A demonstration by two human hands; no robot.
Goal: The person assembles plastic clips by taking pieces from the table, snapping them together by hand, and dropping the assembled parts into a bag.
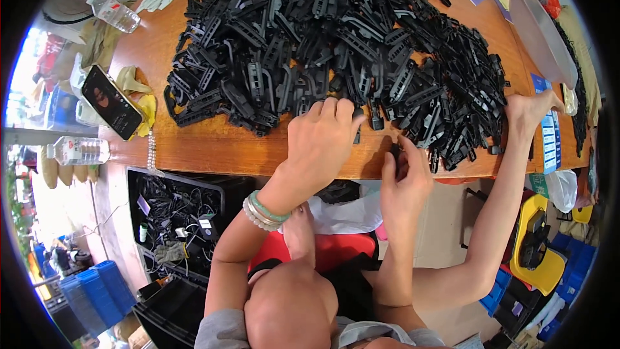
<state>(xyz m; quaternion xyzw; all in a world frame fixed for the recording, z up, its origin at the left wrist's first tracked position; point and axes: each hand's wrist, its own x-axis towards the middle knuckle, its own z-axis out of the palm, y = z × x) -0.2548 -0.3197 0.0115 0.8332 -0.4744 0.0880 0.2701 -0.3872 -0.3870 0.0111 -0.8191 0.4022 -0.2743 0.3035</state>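
A broad heap of black plastic clip-like parts (310, 45) covers the middle of the wooden table (258, 155). My left hand (323, 139), with bracelets on its wrist, reaches to the heap's front edge. Its fingers are curled down among the parts, and what they hold is hidden behind the knuckles. To its right, near the table's front edge, my right hand (410, 178) pinches a small black plastic part (396, 151) between thumb and fingers. Several loose parts lie just beyond it, at the heap's edge.
A propped phone (111, 102), bottles (81, 150) and a bead string (152, 152) are at the left. A bare foot (533, 110) rests at the table's right, near a grey basin (539, 32). A black crate (223, 203) of parts stands below, left; a yellow chair (536, 245) right.
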